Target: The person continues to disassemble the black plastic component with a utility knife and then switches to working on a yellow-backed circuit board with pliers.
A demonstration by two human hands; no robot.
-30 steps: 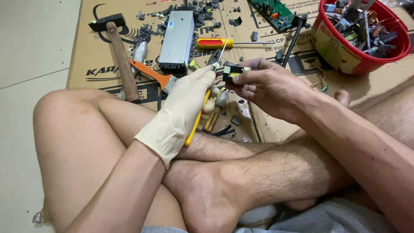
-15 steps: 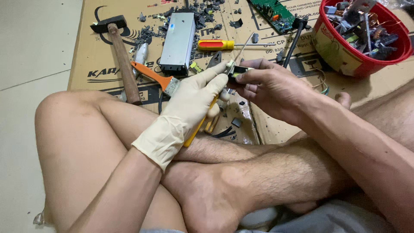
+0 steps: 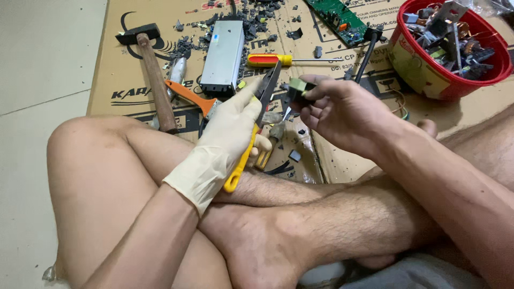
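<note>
The left hand (image 3: 227,136), in a pale rubber glove, is gripping yellow-handled pliers (image 3: 251,134) tight, with the dark tips pointing up and away. The bare right hand (image 3: 342,115) is pinching a small green and black part (image 3: 297,89) between its fingers, just right of the pliers' tips; I cannot tell if they are touching. Both hands are hanging over the person's crossed legs. On the cardboard sheet (image 3: 134,80) beyond, a grey metal box (image 3: 224,56) is lying near a hammer (image 3: 152,69) and a red and yellow screwdriver (image 3: 278,60). A red bowl (image 3: 428,72) of scrap bits is sitting at the far right, beside a green circuit board (image 3: 338,18).
</note>
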